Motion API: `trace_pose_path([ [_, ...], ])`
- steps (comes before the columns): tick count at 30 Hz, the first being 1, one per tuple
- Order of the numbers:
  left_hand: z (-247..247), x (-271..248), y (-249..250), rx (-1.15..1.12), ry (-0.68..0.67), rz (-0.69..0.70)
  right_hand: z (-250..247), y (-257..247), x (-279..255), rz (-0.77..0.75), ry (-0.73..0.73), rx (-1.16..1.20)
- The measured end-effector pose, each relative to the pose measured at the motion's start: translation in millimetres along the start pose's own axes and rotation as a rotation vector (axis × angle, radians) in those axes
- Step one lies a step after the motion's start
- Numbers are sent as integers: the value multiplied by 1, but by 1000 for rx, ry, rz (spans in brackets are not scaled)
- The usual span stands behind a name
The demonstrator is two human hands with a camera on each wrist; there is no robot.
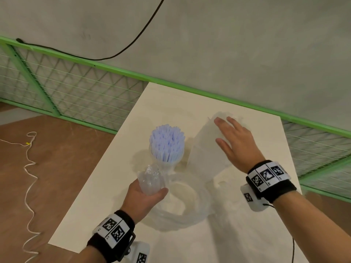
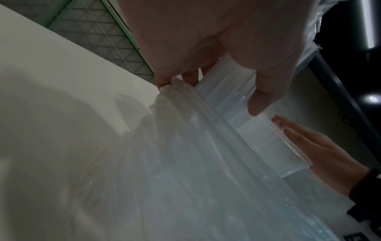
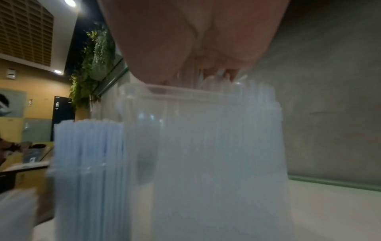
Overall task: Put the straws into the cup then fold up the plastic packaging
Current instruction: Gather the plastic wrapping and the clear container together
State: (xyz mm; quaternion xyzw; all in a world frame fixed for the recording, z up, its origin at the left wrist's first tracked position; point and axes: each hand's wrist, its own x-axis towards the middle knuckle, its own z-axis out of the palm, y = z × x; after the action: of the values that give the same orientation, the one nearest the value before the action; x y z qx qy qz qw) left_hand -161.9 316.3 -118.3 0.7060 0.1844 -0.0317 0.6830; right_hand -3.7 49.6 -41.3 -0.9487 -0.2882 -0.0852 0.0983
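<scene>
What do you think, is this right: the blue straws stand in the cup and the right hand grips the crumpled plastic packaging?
Not quite. It is the left hand that grips the crumpled plastic packaging, as the head view shows; the right hand lies flat on a translucent container. The blue straws do stand in the cup.

The straws (image 1: 167, 144) are pale blue and thin, packed in a tight bundle that stands upright in the cup (image 1: 167, 164), their tops fanning out above its rim. The cup is clear plastic and stands on the white desk (image 1: 247, 234). The plastic packaging (image 1: 182, 204) is clear, crumpled film, one bunched end raised in my left grip (image 1: 144, 200), the rest trailing loosely on the desk just beside the cup.
</scene>
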Motion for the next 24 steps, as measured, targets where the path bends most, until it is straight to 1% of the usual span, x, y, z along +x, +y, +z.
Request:
trace_pose_path([
  [2,-1,0,0,-8,3,-6,6,-1,-5,9,-79,-87],
  [5,-2,1,-2,-14,5,-5,1,-2,-3,40,-155,-106],
  [8,-1,0,-1,-12,10,-7,-6,-7,0,71,-165,-167],
  [11,-1,0,-2,-16,6,-11,-7,-13,3,104,-223,-211],
  [12,-1,0,-2,-15,4,-11,-10,-16,3,112,-216,-208],
  [13,-1,-1,-2,-14,2,-10,-14,-20,4,115,-178,-189],
  [15,-1,-1,-1,-8,0,-6,-25,-38,3,71,-19,-86],
  [16,0,-1,0,-1,0,-1,-29,-52,0,12,60,8],
  [17,1,-2,2,4,-4,7,-30,-66,-3,-62,100,131],
  [18,2,-2,3,6,-13,20,-29,-82,-6,-133,81,270],
  [20,4,-3,6,16,-51,62,-21,-110,-15,-209,-77,499],
  [22,6,-3,9,36,-110,108,-7,-127,-22,-200,-227,651],
  [24,7,-5,12,48,-157,151,10,-134,-27,-154,-287,759],
])
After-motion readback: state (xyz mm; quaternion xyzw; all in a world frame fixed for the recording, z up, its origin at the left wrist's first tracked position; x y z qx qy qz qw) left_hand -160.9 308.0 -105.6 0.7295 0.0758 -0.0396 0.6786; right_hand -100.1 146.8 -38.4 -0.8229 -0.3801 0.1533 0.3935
